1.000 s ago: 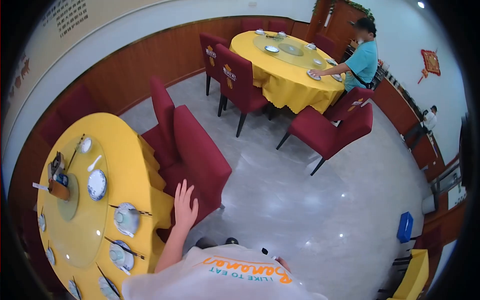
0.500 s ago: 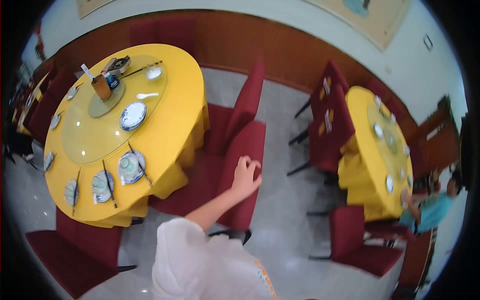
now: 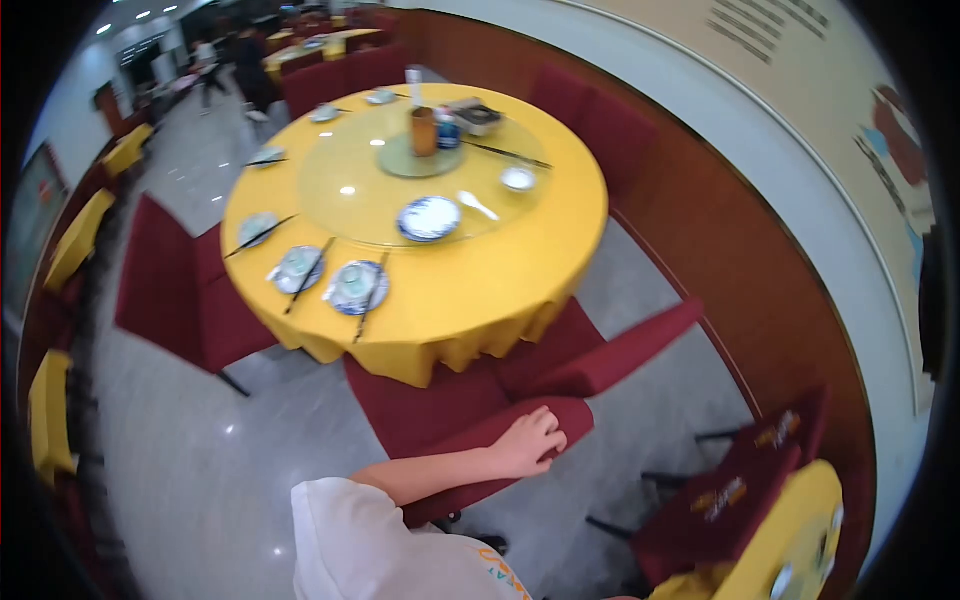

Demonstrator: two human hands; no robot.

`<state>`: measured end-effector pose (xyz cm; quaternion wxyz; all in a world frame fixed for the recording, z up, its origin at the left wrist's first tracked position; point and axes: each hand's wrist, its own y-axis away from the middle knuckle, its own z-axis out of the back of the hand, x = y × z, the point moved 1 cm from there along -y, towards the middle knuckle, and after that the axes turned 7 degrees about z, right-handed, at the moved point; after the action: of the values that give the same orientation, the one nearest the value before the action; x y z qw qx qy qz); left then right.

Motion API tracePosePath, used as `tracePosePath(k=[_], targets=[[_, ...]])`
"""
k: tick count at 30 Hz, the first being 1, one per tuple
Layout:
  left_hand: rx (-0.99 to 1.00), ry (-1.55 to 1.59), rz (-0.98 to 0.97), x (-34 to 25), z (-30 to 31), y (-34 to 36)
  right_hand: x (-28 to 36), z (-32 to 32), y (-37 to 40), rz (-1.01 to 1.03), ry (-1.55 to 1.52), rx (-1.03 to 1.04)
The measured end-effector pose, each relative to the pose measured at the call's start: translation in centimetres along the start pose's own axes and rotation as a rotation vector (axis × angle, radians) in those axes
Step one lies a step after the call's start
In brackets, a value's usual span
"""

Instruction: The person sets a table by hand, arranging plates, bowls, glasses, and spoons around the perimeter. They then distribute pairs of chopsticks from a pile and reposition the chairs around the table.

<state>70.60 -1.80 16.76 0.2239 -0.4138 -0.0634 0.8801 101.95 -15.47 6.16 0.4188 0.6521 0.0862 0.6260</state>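
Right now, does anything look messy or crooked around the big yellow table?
The dark red fabric chair under the left hand sits pulled out from the round yellow-clothed table, and the red chair beside it is turned at a different angle. Nothing looks spilled.

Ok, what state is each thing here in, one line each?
near chair: facing the table, seat empty.
left hand: curled over that chair's back edge.
second chair: beside it, angled, empty.
round table: covered in yellow cloth, partly set.
blue-rimmed plate: on the glass turntable, empty.
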Motion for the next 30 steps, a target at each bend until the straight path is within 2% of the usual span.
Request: tracePosePath(k=[2,5,8,12,14,19,24,27,30], targets=[[0.005,-0.209,0.05,-1.1,0.4,-0.1,2.5,-1.3,-4.0,0.004,0.061,0.105],[-0.103,-0.445,0.089,-2.7,-0.6,-1.0,5.9,-1.8,-9.1,0.014,0.149,0.248],[-0.076,-0.501,0.272,-3.8,-2.6,-2.9,8.6,0.1,-13.9,0.034,0.213,0.373],[-0.417,-0.674,0.451,-5.4,-5.5,-6.4,13.7,4.7,-19.7,0.058,0.267,0.47],[-0.432,-0.692,0.629,-5.8,-6.6,-8.1,16.5,6.4,-21.8,0.071,0.284,0.496],[-0.749,-0.768,0.844,-5.1,-8.4,-11.5,22.8,8.2,-27.0,0.111,0.309,0.56],[-0.865,-0.948,1.016,-5.0,-8.7,-13.8,28.8,4.5,-34.7,0.116,0.321,0.623],[-0.906,-1.063,0.95,-4.7,-8.8,-14.2,32.4,0.1,-39.6,0.095,0.335,0.639],[-0.943,-1.046,0.991,-4.5,-9.0,-14.8,36.8,-4.5,-44.6,0.071,0.365,0.625]])
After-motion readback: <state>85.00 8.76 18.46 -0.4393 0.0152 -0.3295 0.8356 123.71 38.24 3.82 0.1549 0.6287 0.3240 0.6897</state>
